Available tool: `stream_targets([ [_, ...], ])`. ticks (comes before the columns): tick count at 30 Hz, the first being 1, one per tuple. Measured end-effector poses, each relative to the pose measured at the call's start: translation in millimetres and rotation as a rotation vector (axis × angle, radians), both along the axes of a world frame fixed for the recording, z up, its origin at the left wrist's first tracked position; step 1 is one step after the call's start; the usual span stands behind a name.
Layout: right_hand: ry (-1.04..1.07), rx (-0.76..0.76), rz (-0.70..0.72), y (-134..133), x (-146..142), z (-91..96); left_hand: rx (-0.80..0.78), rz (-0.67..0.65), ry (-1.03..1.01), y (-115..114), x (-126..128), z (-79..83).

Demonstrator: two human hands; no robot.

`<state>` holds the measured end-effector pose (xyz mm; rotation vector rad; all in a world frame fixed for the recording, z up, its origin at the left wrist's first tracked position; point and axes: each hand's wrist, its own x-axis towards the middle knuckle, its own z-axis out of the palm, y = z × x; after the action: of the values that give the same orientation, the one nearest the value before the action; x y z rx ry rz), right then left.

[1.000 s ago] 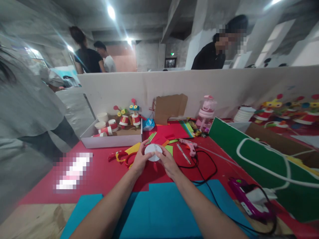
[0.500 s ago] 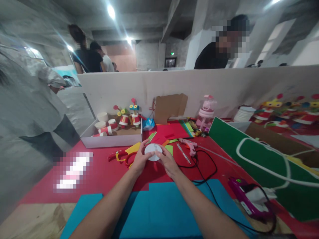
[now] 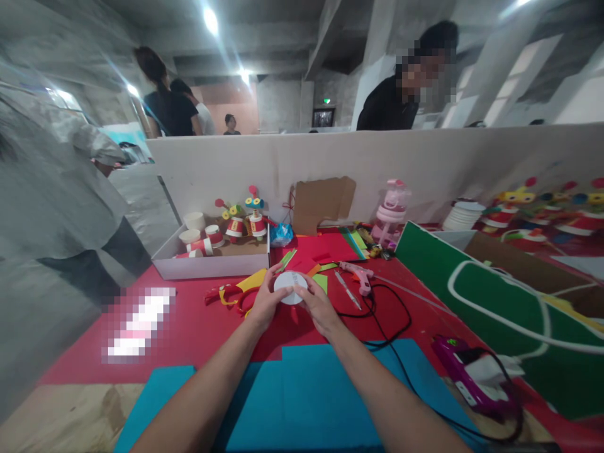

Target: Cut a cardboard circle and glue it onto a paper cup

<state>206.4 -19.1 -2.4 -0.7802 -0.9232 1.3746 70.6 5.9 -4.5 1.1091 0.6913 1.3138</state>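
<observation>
A white round disc [image 3: 290,289] with faint grey marks on it is held between both hands over the red tabletop. My left hand [image 3: 267,301] grips its left edge, thumb on the face and fingers behind. From the other side, my right hand [image 3: 317,305] closes on the right edge in the same way. What lies beneath the disc is hidden. Just left of my left hand are red-handled scissors [image 3: 245,303] and a yellow piece [image 3: 253,280]. A white pen [image 3: 348,290] and a pink hot glue gun [image 3: 359,277] lie right of my right hand.
A white box [image 3: 212,269] with paper cups [image 3: 214,236] and two cup figures stands back left. Blue sheets [image 3: 311,396] lie in front. A purple power strip [image 3: 472,377], black cable [image 3: 409,314] and green board [image 3: 472,314] are right. People stand beyond the white partition [image 3: 226,157].
The disc and both hands stay nearly still. Behind the partition, the person at right has shifted left, and another person's head has come into view at left.
</observation>
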Motion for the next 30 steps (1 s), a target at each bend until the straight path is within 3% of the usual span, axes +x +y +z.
stream_targets([
  [7,0.004,0.002,-0.008,0.2,-0.4,2.5,0.0,-0.023,-0.007,2.1,-0.2,-0.7],
  [12,0.002,-0.001,0.014,-1.1,-1.2,1.3,0.006,0.044,-0.006,2.1,1.7,-3.4],
  [16,-0.01,-0.006,-0.031,4.9,-0.9,-5.5,0.015,-0.023,-0.011,4.9,2.4,-5.1],
  [19,0.02,0.026,0.016,3.9,-1.2,-6.1,0.023,0.051,-0.017,5.0,1.7,-7.4],
  [23,0.039,0.041,0.015,2.6,-1.1,-4.2,0.005,-0.014,-0.039,6.9,1.5,-10.4],
  [30,0.023,0.017,0.026,0.8,-1.7,-0.2,0.015,0.001,-0.044,2.1,2.3,-3.9],
])
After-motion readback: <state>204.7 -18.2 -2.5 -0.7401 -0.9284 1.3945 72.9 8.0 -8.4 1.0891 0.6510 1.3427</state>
